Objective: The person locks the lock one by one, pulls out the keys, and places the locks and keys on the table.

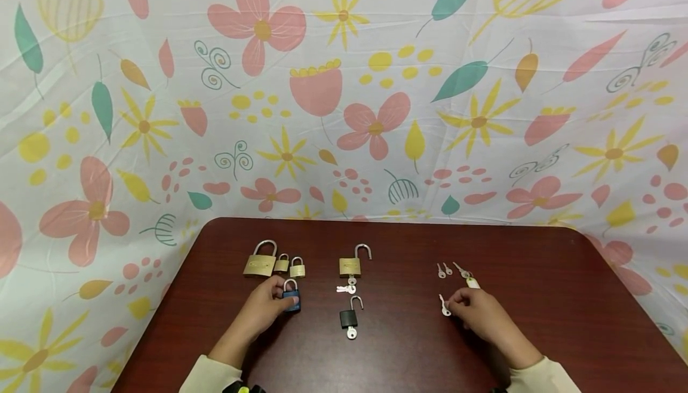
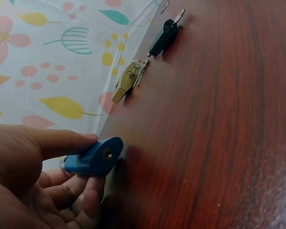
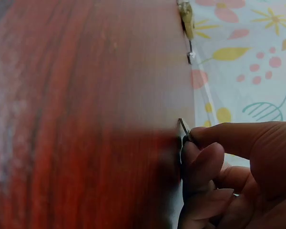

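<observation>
My left hand (image 1: 263,309) pinches a blue padlock (image 1: 292,300) between thumb and fingers, its shackle pointing up and closed. In the left wrist view the keyhole on the underside of the blue padlock (image 2: 106,154) faces outward. At the right, my right hand (image 1: 481,315) pinches a small silver key (image 1: 445,307) by its head. Only a thin edge of the key (image 3: 183,128) shows past the fingertips in the right wrist view. Between the hands lie a brass padlock (image 1: 350,267) and a black padlock (image 1: 348,319), both with raised, open shackles and keys at their bottoms.
Behind the left hand stand a large brass padlock (image 1: 260,265) and two small brass ones (image 1: 282,265), all closed. Two small keys (image 1: 441,273) and a key with a pale tag (image 1: 472,283) lie beyond the right hand. A flowered cloth (image 1: 344,160) hangs behind the dark red table (image 1: 408,345).
</observation>
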Demonstrator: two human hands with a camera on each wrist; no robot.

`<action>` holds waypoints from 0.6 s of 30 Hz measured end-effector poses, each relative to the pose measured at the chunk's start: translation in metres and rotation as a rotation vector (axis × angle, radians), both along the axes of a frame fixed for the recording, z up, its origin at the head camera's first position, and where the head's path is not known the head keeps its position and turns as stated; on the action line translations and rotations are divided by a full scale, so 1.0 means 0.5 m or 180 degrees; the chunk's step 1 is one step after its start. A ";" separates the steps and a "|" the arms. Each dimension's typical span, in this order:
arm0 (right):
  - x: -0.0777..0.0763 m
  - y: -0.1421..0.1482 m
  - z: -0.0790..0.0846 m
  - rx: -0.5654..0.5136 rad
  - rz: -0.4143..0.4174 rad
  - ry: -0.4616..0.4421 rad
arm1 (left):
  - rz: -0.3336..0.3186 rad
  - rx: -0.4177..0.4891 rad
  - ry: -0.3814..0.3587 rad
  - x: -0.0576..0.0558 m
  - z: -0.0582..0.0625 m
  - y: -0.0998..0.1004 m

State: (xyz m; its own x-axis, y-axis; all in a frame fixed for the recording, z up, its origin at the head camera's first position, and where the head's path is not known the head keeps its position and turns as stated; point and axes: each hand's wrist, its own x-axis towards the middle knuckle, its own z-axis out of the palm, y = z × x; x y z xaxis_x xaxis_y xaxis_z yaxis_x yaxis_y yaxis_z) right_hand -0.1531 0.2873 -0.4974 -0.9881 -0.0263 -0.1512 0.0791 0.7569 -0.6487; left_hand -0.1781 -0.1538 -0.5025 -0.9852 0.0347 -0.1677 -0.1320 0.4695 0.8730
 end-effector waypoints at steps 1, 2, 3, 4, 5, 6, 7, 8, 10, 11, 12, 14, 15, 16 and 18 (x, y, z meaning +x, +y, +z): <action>0.000 -0.001 0.000 0.0016 -0.0014 -0.0007 | -0.0007 0.0010 0.0006 0.000 0.001 0.000; -0.001 -0.003 0.000 0.0036 -0.0025 -0.0011 | -0.0016 0.0011 0.0011 0.001 0.002 0.001; -0.001 -0.005 -0.001 0.0056 -0.0044 -0.0016 | -0.0023 -0.0006 0.0022 0.001 0.002 0.001; -0.001 -0.006 -0.001 0.0072 -0.0056 -0.0018 | -0.0029 -0.0026 0.0034 0.001 0.002 0.001; -0.001 -0.008 -0.001 0.0088 -0.0069 -0.0017 | -0.0032 -0.0048 0.0043 0.002 0.002 0.001; -0.002 -0.009 -0.002 0.0103 -0.0066 0.0004 | -0.0032 -0.0069 0.0045 0.002 0.002 0.002; -0.002 -0.010 -0.002 0.0109 -0.0068 0.0021 | -0.0032 -0.0084 0.0046 0.002 0.002 0.002; -0.002 -0.011 -0.002 0.0120 -0.0053 0.0047 | -0.0024 -0.0111 0.0049 0.001 0.002 0.002; -0.002 -0.012 -0.002 0.0131 -0.0030 0.0088 | -0.0006 -0.0141 0.0043 0.000 0.000 0.002; -0.002 -0.012 -0.002 0.0137 -0.0015 0.0103 | 0.0005 -0.0152 0.0038 -0.001 -0.001 0.002; -0.002 -0.012 -0.002 0.0141 0.0001 0.0116 | 0.0015 -0.0165 0.0033 -0.002 -0.002 0.002; -0.003 -0.012 -0.001 0.0151 0.0002 0.0102 | 0.0025 -0.0202 0.0032 -0.004 -0.003 0.001; -0.003 -0.012 0.001 0.0157 0.0004 0.0099 | 0.0024 -0.0222 0.0035 -0.006 -0.004 0.001; -0.003 -0.013 0.001 0.0169 0.0013 0.0102 | 0.0022 -0.0244 0.0039 -0.006 -0.004 0.000; -0.004 -0.014 0.003 0.0242 0.0042 0.0162 | 0.0016 -0.0299 0.0045 -0.007 -0.004 -0.002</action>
